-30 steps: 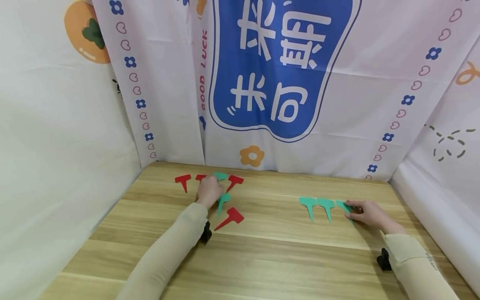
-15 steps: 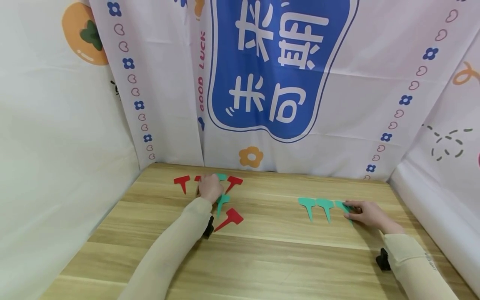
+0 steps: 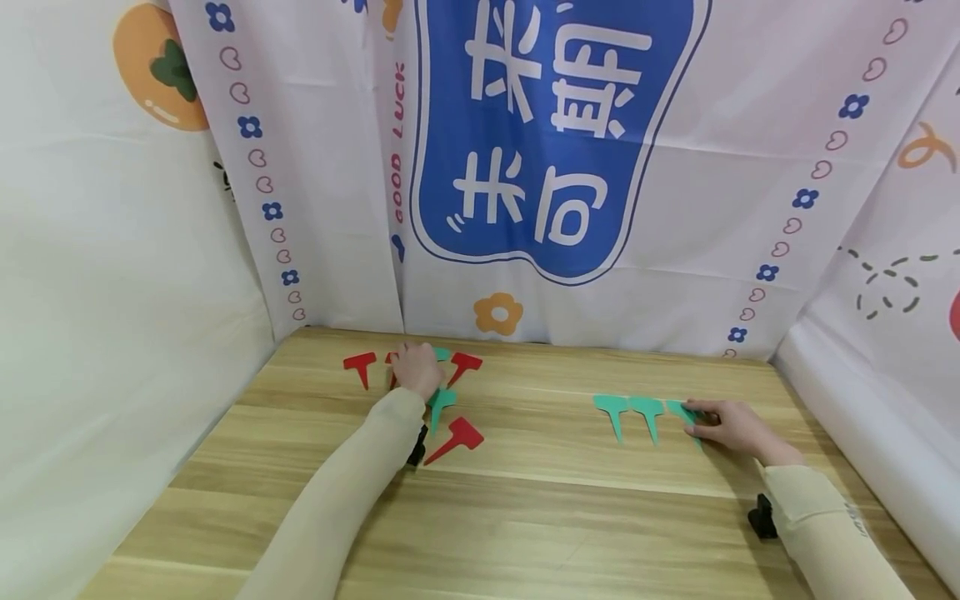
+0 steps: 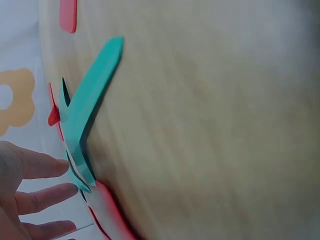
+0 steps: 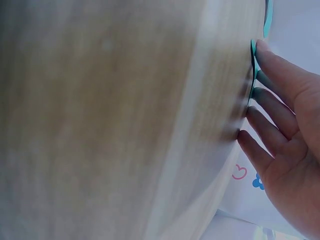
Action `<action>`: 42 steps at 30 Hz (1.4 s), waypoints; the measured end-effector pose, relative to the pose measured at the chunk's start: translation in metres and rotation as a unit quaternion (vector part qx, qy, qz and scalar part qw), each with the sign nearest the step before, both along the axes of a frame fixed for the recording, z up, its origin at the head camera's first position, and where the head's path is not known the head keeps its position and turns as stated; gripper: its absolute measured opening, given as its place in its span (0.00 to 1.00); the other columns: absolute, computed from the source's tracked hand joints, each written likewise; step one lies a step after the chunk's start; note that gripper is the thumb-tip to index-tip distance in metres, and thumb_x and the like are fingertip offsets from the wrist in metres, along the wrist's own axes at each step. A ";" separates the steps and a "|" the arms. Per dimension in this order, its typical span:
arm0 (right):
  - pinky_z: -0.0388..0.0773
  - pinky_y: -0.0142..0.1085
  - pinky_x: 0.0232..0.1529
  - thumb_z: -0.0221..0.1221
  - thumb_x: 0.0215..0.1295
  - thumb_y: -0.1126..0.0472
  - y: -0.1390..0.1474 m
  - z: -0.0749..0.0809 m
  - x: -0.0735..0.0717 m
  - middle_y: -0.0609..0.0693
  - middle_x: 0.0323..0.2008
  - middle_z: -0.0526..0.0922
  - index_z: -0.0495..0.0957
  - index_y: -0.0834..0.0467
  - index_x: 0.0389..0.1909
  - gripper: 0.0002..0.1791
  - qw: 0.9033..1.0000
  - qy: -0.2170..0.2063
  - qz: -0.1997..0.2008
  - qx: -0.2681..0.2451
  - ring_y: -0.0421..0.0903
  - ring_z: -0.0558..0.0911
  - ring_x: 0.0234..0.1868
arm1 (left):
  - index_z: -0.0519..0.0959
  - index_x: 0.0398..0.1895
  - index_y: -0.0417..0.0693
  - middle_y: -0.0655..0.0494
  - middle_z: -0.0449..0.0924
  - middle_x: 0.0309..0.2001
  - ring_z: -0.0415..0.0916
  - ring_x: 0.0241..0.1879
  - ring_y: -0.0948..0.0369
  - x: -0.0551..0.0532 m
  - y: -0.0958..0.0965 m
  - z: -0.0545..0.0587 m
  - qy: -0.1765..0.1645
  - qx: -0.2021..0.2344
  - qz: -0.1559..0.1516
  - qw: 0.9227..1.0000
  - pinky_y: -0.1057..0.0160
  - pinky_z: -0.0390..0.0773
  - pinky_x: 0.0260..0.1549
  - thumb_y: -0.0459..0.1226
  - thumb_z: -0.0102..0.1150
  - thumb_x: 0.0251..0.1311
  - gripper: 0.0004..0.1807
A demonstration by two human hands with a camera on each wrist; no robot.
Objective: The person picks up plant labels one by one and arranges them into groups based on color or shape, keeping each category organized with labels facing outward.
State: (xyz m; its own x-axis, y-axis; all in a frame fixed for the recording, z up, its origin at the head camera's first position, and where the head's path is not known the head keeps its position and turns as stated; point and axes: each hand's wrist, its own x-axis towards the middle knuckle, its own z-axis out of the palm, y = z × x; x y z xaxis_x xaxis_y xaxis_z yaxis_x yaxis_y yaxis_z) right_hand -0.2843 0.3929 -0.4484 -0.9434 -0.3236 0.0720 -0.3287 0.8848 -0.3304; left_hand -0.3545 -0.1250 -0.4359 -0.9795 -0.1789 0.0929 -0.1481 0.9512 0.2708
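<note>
- Head view, nearest: two pale sleeves (image 3: 832, 533) and two black wrist devices (image 3: 762, 517) over one wooden tabletop (image 3: 540, 542).
- Beyond, left of centre: one red marker (image 3: 461, 435), T-shaped and flat, stem slanting toward the near left.
- Farther, right side: three green markers (image 3: 647, 407) in a row, just beside one another; right hand (image 3: 738, 427) at the rightmost green marker (image 3: 679, 409), thumb and forefinger pinching it.
- About level, left side: a fourth green marker (image 3: 441, 401), stem toward the near edge.
- Just past it: left hand (image 3: 417, 371), fingers spread and nearly straight in the left wrist view, clenched on nothing; cannot tell about contact.
- Around that hand: three red markers (image 3: 360, 364) and a fifth green marker (image 3: 443, 354), two of these four partly covered.
- Farthest: one fabric backdrop (image 3: 720, 250) with one blue panel (image 3: 517, 242), four white characters, one orange flower (image 3: 486, 309) below.
</note>
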 end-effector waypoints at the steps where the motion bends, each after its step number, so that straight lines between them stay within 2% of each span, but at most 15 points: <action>1: 0.70 0.61 0.53 0.64 0.58 0.48 0.000 0.000 0.000 0.67 0.57 0.75 0.75 0.64 0.57 0.31 1.000 -0.001 0.001 0.000 0.70 0.72 0.56 | 0.82 0.40 0.38 0.34 0.71 0.57 0.61 0.61 0.40 -0.001 0.000 0.000 -0.003 -0.004 0.002 1.000 0.41 0.61 0.62 0.36 0.55 0.58 0.12; 12: 0.70 0.60 0.53 0.64 0.57 0.48 0.001 0.000 -0.002 0.67 0.57 0.75 0.76 0.62 0.56 0.30 1.000 0.002 0.002 0.005 0.69 0.73 0.56 | 0.80 0.46 0.39 0.34 0.69 0.58 0.59 0.61 0.41 -0.009 0.001 -0.003 -0.018 -0.023 0.031 0.999 0.40 0.61 0.60 0.37 0.52 0.60 0.15; 22: 0.70 0.60 0.53 0.65 0.57 0.48 0.000 0.001 -0.002 0.67 0.56 0.75 0.76 0.62 0.56 0.31 1.000 0.002 -0.001 0.006 0.69 0.73 0.56 | 0.79 0.48 0.41 0.36 0.69 0.57 0.59 0.61 0.41 -0.010 -0.001 -0.001 -0.032 -0.023 0.052 0.998 0.41 0.61 0.61 0.37 0.52 0.61 0.15; 31: 0.71 0.60 0.52 0.65 0.57 0.49 -0.001 0.001 -0.001 0.67 0.56 0.76 0.76 0.62 0.56 0.30 1.000 0.006 -0.001 0.009 0.69 0.74 0.55 | 0.79 0.47 0.39 0.36 0.69 0.56 0.61 0.59 0.41 -0.007 -0.001 0.001 -0.033 0.003 0.056 0.998 0.41 0.62 0.60 0.37 0.52 0.60 0.15; 39: 0.70 0.60 0.53 0.65 0.57 0.49 -0.001 0.001 0.000 0.67 0.56 0.76 0.76 0.63 0.56 0.29 1.000 0.008 0.002 0.004 0.69 0.73 0.55 | 0.76 0.52 0.36 0.33 0.65 0.59 0.58 0.60 0.41 -0.010 -0.004 0.000 -0.044 0.050 0.071 0.995 0.42 0.62 0.61 0.38 0.52 0.60 0.20; 42: 0.70 0.60 0.53 0.65 0.56 0.49 -0.001 0.001 0.000 0.67 0.56 0.76 0.76 0.63 0.56 0.30 1.000 0.008 0.001 0.003 0.69 0.73 0.56 | 0.76 0.51 0.35 0.32 0.63 0.60 0.56 0.61 0.41 -0.010 -0.006 0.000 -0.045 0.073 0.074 0.994 0.42 0.61 0.61 0.38 0.50 0.61 0.19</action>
